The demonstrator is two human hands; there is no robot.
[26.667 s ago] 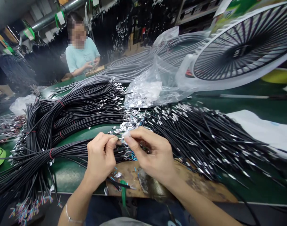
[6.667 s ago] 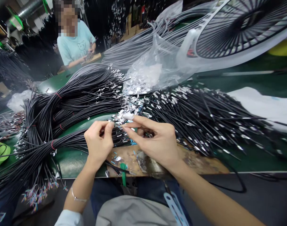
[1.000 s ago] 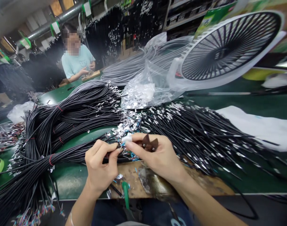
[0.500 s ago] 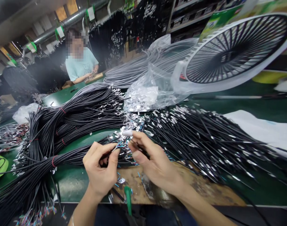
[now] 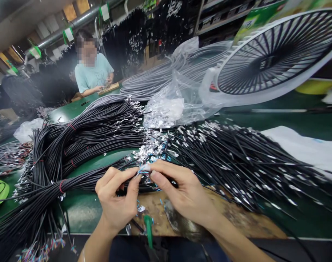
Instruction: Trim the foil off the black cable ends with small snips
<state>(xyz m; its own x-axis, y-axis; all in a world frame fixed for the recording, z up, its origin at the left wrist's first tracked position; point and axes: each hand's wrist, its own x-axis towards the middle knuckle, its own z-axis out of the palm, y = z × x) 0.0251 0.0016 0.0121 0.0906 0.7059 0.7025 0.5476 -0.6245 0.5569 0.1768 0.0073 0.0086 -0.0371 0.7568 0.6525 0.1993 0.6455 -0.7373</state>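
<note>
My left hand (image 5: 117, 198) pinches the end of a black cable (image 5: 73, 180) whose thin blue wires (image 5: 142, 170) stick out between thumb and forefinger. My right hand (image 5: 179, 193), a white cot on its forefinger tip, pinches those same wire ends from the right. Both hands hover over a worn wooden board (image 5: 209, 218) at the table's front edge. A tied bundle of black cables (image 5: 81, 138) fans out to the left. A loose pile of black cables with silver foil ends (image 5: 236, 156) spreads to the right.
Foil scraps (image 5: 152, 145) litter the green table (image 5: 81, 203) just beyond my hands. A clear plastic bag of foil (image 5: 171, 105) and a white fan guard (image 5: 269, 62) lie behind. Grey cables (image 5: 155, 78) lie further back. Another person in a light blue shirt (image 5: 93, 74) works at the far left.
My right forefinger and thumb have closed in on the wire ends held by my left hand. The dark piece seen in my right hand a second ago is out of sight.
</note>
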